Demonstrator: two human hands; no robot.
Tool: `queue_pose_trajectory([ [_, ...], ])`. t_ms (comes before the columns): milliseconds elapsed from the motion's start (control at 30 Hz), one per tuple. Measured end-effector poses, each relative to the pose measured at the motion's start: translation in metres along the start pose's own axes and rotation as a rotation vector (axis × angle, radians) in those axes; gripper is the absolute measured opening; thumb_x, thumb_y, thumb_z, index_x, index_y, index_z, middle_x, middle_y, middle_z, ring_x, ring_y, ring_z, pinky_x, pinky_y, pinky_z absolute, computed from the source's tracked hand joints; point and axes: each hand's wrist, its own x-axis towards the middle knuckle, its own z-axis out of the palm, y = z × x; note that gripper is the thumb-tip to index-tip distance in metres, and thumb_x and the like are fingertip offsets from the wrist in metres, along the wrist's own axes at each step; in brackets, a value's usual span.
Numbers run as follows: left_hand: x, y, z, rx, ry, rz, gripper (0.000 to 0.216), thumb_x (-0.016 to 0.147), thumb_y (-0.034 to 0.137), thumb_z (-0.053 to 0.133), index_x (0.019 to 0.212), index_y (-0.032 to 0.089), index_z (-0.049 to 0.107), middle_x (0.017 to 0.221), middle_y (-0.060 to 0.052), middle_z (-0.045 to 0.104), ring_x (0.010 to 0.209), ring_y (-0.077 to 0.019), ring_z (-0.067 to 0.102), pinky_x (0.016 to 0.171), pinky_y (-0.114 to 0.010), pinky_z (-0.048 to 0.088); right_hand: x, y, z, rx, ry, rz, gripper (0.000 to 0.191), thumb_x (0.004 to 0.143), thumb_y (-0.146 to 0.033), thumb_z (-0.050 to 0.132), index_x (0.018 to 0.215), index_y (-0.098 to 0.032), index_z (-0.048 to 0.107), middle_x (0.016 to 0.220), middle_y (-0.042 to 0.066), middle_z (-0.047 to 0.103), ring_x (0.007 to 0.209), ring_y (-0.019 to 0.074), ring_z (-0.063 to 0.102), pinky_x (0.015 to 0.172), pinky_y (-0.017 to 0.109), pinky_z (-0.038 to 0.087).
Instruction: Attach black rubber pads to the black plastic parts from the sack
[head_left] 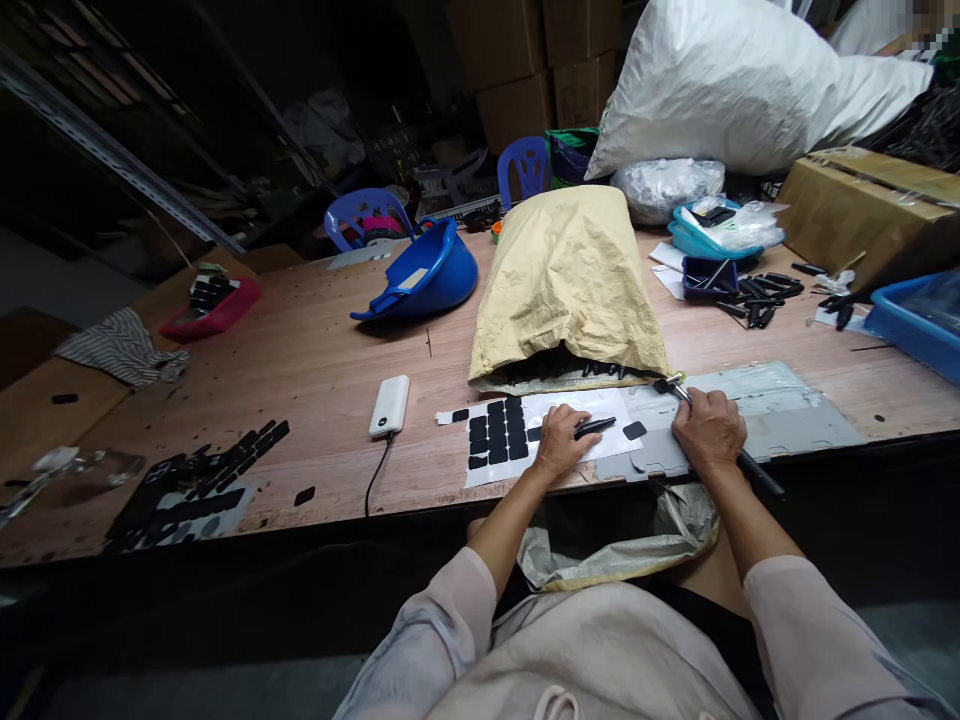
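My left hand [561, 440] rests over a white sheet [544, 408] with its fingers closed on a slim black piece [595, 427], whose narrow end points right. My right hand [710, 428] is wrapped round the black handle of a small hammer [759, 475]; the hammer's metal head shows beyond the fingers, near the sack's mouth. Rows of black rounded stickers [497, 432] cover the sheet's left part, and a single black sticker [634, 430] lies between my hands. Under my right hand lies a grey board [795, 400]. A yellow woven sack [574, 270] lies just behind, with dark pieces in its open mouth.
Left of the sheet lies a white power bank [390, 405] with a cable over the table edge. Behind it is a tipped blue basin [431, 270]. Black parts [761, 290] and a cardboard box [874, 215] are at right. An open sack [622, 560] hangs at my lap.
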Motion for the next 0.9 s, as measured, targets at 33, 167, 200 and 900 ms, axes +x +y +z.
queue_pose_trajectory([
  [33, 0.001, -0.001, 0.0, -0.02, 0.011, -0.01, 0.026, 0.086, 0.028, 0.086, 0.11, 0.021, 0.08, 0.103, -0.006, 0.07, 0.105, -0.025, 0.06, 0.098, -0.038, 0.048, 0.0, 0.0, 0.0, 0.006, -0.002, 0.021, 0.038, 0.102, -0.032, 0.049, 0.122, -0.014, 0.077, 0.109, 0.019, 0.066, 0.097, 0.0294, 0.054, 0.074, 0.037, 0.032],
  [167, 0.004, -0.001, -0.001, -0.028, -0.01, -0.032, 0.018, 0.082, 0.023, 0.087, 0.098, 0.022, 0.079, 0.1, -0.005, 0.072, 0.105, -0.0252, 0.061, 0.098, -0.038, 0.048, 0.0, 0.005, -0.001, 0.037, -0.044, 0.068, 0.036, 0.101, -0.03, 0.049, 0.111, -0.013, 0.078, 0.106, 0.02, 0.066, 0.096, 0.031, 0.054, 0.074, 0.039, 0.034],
  [200, 0.004, 0.0, -0.001, -0.028, -0.025, -0.038, 0.018, 0.082, 0.024, 0.088, 0.098, 0.023, 0.079, 0.1, -0.005, 0.073, 0.105, -0.0256, 0.061, 0.098, -0.038, 0.047, -0.001, 0.007, -0.002, 0.056, -0.045, 0.071, 0.035, 0.1, -0.029, 0.049, 0.111, -0.013, 0.078, 0.105, 0.02, 0.065, 0.095, 0.0305, 0.054, 0.075, 0.039, 0.035],
  [900, 0.009, 0.009, -0.002, -0.054, -0.102, -0.142, 0.02, 0.082, 0.032, 0.092, 0.1, 0.028, 0.085, 0.105, -0.002, 0.077, 0.111, -0.0257, 0.059, 0.104, -0.04, 0.042, -0.088, -0.054, -0.025, 0.616, -0.105, -0.391, 0.048, 0.11, -0.028, 0.038, 0.151, -0.024, 0.064, 0.106, 0.01, 0.068, 0.097, 0.0226, 0.069, 0.091, 0.033, 0.057],
])
